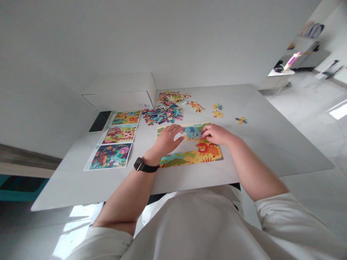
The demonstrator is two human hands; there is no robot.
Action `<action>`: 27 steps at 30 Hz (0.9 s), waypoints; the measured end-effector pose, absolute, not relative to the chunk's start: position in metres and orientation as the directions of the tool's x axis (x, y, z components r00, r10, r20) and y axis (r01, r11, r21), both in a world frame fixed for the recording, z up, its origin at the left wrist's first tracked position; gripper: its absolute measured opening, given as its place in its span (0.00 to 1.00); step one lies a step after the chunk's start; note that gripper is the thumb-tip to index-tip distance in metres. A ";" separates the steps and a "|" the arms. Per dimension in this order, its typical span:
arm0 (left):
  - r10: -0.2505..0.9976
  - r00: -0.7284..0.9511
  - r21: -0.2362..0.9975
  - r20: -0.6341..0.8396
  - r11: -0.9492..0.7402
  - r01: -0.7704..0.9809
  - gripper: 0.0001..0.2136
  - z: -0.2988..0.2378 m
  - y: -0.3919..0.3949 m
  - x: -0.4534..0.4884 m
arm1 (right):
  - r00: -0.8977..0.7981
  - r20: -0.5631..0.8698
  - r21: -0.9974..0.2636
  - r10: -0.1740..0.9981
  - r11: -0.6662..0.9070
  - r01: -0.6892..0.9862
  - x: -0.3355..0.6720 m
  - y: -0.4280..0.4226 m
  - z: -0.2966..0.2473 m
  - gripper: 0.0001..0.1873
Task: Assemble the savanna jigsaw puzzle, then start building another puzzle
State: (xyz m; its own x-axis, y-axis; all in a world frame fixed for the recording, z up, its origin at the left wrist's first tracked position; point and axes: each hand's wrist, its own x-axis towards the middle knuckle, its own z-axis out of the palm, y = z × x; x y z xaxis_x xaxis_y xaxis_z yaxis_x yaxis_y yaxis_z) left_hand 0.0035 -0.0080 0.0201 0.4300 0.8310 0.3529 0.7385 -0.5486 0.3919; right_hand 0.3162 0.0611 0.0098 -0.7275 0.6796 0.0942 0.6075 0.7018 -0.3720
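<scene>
A partly built animal jigsaw lies on the white table in front of me, with a lion and a crocodile along its near edge. My left hand rests on the puzzle's left part, fingers lying flat and pointing right towards a blue elephant section. My right hand is curled at the elephant section's right edge, fingertips pinched on it. A black watch sits on my left wrist.
Loose puzzle pieces lie in heaps behind the jigsaw, with small clusters to the right. A sheet of three reference pictures, a black phone and a white box are at left.
</scene>
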 end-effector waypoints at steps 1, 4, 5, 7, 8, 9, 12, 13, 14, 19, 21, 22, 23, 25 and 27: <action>0.836 0.419 0.393 0.355 -0.540 0.744 0.19 0.021 -0.008 0.003 | -0.727 0.093 -0.372 0.680 0.701 0.608 0.316 0.061 0.010 0.20; 0.853 0.371 0.392 0.367 -0.504 0.770 0.18 0.021 -0.005 -0.003 | -0.730 0.098 -0.375 0.676 0.705 0.602 0.317 0.060 0.013 0.22; 0.856 0.351 0.390 0.379 -0.492 0.778 0.18 0.021 -0.003 -0.006 | -0.730 0.102 -0.377 0.675 0.706 0.600 0.317 0.060 0.013 0.22; 0.857 0.316 0.387 0.406 -0.475 0.791 0.18 0.022 -0.001 -0.013 | -0.728 0.104 -0.381 0.677 0.704 0.600 0.317 0.060 0.014 0.22; 0.857 0.300 0.386 0.419 -0.468 0.795 0.18 0.023 0.000 -0.016 | -0.727 0.099 -0.383 0.680 0.700 0.603 0.317 0.060 0.014 0.22; 0.858 0.286 0.387 0.426 -0.458 0.800 0.18 0.025 0.001 -0.020 | -0.727 0.092 -0.384 0.681 0.698 0.605 0.316 0.060 0.014 0.22; 0.872 0.237 0.391 0.428 -0.414 0.822 0.17 0.029 0.002 -0.029 | -0.731 0.090 -0.387 0.677 0.700 0.600 0.315 0.060 0.013 0.22; 0.878 0.218 0.391 0.426 -0.396 0.831 0.17 0.030 0.002 -0.031 | -0.732 0.096 -0.390 0.674 0.702 0.596 0.314 0.060 0.012 0.22; 0.883 0.204 0.390 0.423 -0.381 0.838 0.17 0.030 0.002 -0.033 | -0.733 0.101 -0.393 0.673 0.704 0.592 0.314 0.059 0.012 0.23; 0.891 0.207 0.377 0.404 -0.368 0.850 0.17 0.030 0.003 -0.042 | -0.726 0.098 -0.404 0.681 0.694 0.596 0.310 0.056 0.012 0.22; 0.895 0.212 0.369 0.393 -0.365 0.855 0.17 0.029 0.004 -0.046 | -0.726 0.121 -0.403 0.677 0.702 0.587 0.307 0.055 0.013 0.22; 0.897 0.211 0.366 0.388 -0.360 0.858 0.18 0.029 0.004 -0.047 | -0.726 0.143 -0.404 0.673 0.709 0.578 0.306 0.053 0.013 0.21; 0.899 0.209 0.363 0.384 -0.355 0.861 0.18 0.028 0.005 -0.049 | -0.725 0.168 -0.406 0.668 0.717 0.567 0.304 0.052 0.012 0.21; 0.902 0.200 0.358 0.383 -0.344 0.868 0.18 0.027 0.006 -0.051 | -0.726 0.207 -0.407 0.656 0.733 0.546 0.299 0.050 0.011 0.20; 0.908 0.182 0.355 0.377 -0.323 0.878 0.18 0.027 0.007 -0.052 | -0.736 0.215 -0.399 0.641 0.746 0.533 0.295 0.048 0.007 0.18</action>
